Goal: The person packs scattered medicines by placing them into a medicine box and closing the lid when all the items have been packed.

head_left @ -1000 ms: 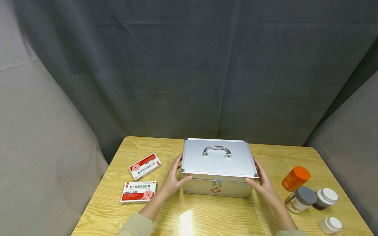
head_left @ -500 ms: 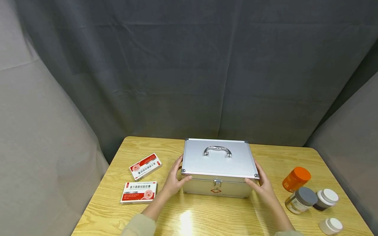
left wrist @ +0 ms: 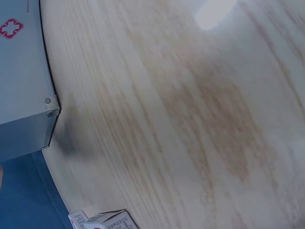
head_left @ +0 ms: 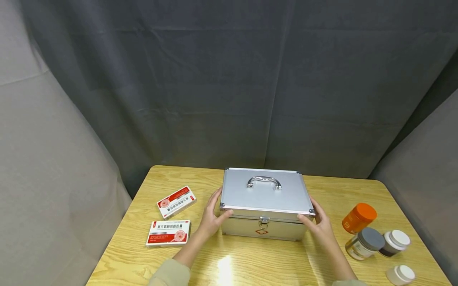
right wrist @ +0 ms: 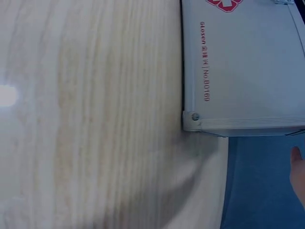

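A silver metal first-aid box (head_left: 262, 229) with a red cross emblem stands on the table. Its lid (head_left: 264, 198) carries a chrome handle (head_left: 264, 180), and a latch (head_left: 264, 221) sits at the front. My left hand (head_left: 211, 218) holds the lid's front left corner, thumb on the front and fingers along the side. At the front right corner my right hand (head_left: 321, 225) grips the lid in the same way. A thin dark seam runs between lid and body. In the right wrist view my thumb or fingertip (right wrist: 298, 174) shows just beyond the box's side.
Two red-and-white medicine cartons, one upper (head_left: 176, 201) and one lower (head_left: 168, 233), lie left of the box. On the right stand an orange bottle (head_left: 359, 217), a grey-lidded jar (head_left: 365, 243), a white-lidded jar (head_left: 394, 242) and a small white bottle (head_left: 400, 274). Dark curtains (head_left: 214, 99) hang behind.
Both hands stay at the box's front corners. The front edge of the lid has risen very slightly, with the hands on it. The cartons and bottles have not moved.
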Demonstrator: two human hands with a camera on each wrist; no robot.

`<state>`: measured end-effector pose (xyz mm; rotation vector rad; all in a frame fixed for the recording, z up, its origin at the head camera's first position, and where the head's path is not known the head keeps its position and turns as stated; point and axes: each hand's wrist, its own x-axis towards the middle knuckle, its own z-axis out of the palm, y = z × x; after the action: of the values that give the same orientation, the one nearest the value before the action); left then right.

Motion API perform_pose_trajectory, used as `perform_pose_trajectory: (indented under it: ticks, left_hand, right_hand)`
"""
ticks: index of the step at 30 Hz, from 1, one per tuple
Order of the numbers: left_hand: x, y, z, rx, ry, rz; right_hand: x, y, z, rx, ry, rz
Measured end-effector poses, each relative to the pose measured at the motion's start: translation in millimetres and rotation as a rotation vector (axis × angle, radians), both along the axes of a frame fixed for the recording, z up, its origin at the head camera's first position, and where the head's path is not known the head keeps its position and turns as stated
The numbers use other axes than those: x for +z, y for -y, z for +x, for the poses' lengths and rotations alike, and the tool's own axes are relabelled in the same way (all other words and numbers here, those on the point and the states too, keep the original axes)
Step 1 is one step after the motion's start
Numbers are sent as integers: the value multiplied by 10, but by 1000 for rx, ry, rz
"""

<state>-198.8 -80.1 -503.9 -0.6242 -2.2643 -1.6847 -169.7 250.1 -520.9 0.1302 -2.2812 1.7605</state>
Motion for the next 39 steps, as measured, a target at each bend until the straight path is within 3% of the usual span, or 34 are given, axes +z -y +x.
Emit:
perform_pose_trajectory:
  ticks: [8,13,20,22,29,39]
  left_hand:
    - [127,-62,-33,60,-62,44]
    - [246,-112,-56,91,-29,90]
    - [396,-176,-124,69,21,163]
    - [420,-191,-143,89,34,163]
    - [292,-227,-386,175,75,145]
    - [533,-280,-509,307,126,76]
  right_hand:
    - [181,0,-13,-50,61,82]
    - [362,29,-20,-88,87,125]
    - [597,9,-101,-52,126,138]
    - [645,5,-129,-60,145,159]
    - [797,18,-236,-117,192,219]
    - [1019,65,-403,-149,254,274]
